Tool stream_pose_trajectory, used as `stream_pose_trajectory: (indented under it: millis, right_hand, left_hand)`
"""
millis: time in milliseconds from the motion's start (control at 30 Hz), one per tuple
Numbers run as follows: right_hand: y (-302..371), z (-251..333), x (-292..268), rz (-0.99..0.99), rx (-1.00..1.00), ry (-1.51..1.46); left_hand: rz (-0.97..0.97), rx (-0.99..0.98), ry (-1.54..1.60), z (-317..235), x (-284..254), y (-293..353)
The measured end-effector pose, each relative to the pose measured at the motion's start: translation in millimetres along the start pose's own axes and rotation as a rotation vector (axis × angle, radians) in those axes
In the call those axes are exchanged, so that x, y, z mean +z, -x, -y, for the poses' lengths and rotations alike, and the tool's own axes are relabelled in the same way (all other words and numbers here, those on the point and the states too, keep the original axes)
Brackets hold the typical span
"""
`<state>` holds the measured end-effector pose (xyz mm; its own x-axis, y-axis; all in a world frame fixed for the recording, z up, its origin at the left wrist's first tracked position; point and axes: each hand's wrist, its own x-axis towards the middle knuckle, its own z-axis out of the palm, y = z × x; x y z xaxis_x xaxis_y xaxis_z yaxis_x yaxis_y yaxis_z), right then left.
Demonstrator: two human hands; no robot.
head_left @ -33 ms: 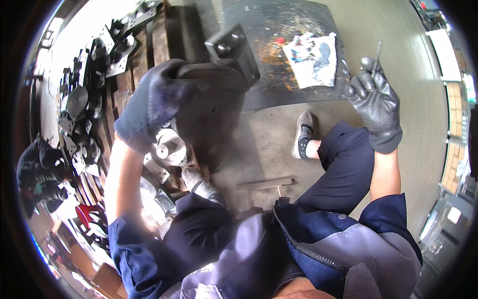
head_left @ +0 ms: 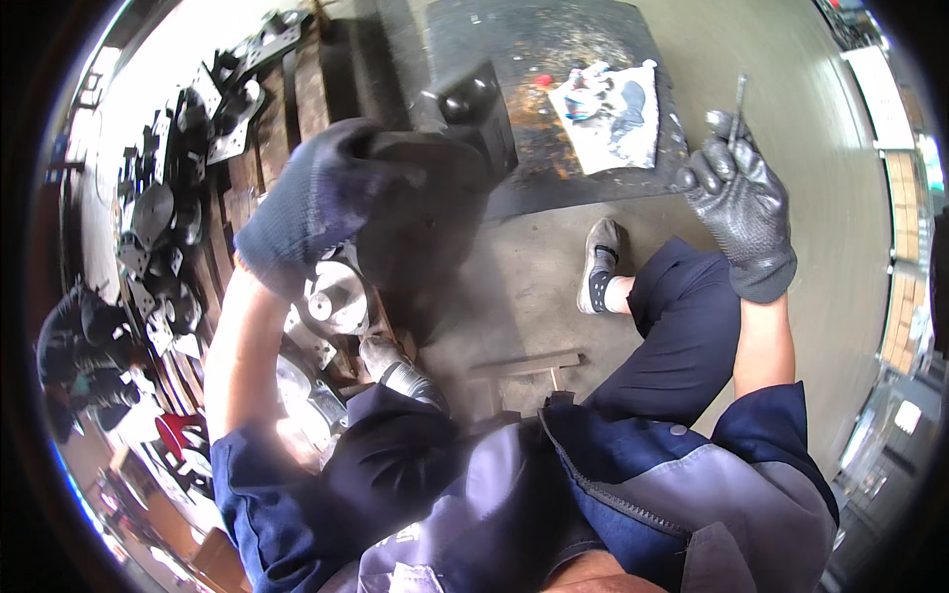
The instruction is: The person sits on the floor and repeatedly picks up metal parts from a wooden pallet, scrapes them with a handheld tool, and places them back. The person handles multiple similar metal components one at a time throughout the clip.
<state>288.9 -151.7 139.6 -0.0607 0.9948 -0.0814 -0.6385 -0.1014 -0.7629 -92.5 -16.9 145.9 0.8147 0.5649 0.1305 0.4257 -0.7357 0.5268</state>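
My left hand [head_left: 314, 203], in a dark glove, is closed at the edge of a dark metal part [head_left: 420, 222] and holds it up off the floor. The part has a broad flat face, smeared by motion, and a black angled block at its far end. On the right, my right hand [head_left: 741, 217], in a black coated glove, is raised with its fingers curled round a thin rod-like tool [head_left: 738, 109]. The tool's tip points up and away from me; its exact kind does not show. A silvery round metal part [head_left: 338, 296] sits just below my left hand.
Wooden slats of a pallet [head_left: 306, 84] at left carry several metal brackets and discs [head_left: 153, 212]. Ahead lies a stained dark board [head_left: 474, 30] with a white smeared cloth or paper [head_left: 618, 138] on it. Another person [head_left: 79, 346] is at the far left. My feet stand on concrete.
The dark metal part has tilted slightly in my left hand. My right hand with the thin tool has shifted a little left in the picture, as has the board.
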Motion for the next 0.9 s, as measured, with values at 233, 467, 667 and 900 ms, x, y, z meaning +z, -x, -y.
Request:
stream_pose_trajectory:
  millis: [233, 467, 667, 900]
  right_hand:
    - [33, 14, -23, -0.068, -0.012, -0.028]
    - [34, 18, -26, -0.192, 0.011, -0.017]
    - [32, 18, -29, -0.179, -0.011, -0.035]
    - [37, 16, -37, -0.147, -0.022, -0.057]
  left_hand:
    - [0.169, 0.188, -0.164, 27, -3, -91]
    - [0.360, -0.119, 0.046, 117, 27, -162]
    - [0.043, -0.020, -0.050, 120, 53, -200]
    - [-0.468, -0.193, -0.447, 85, 41, -147]
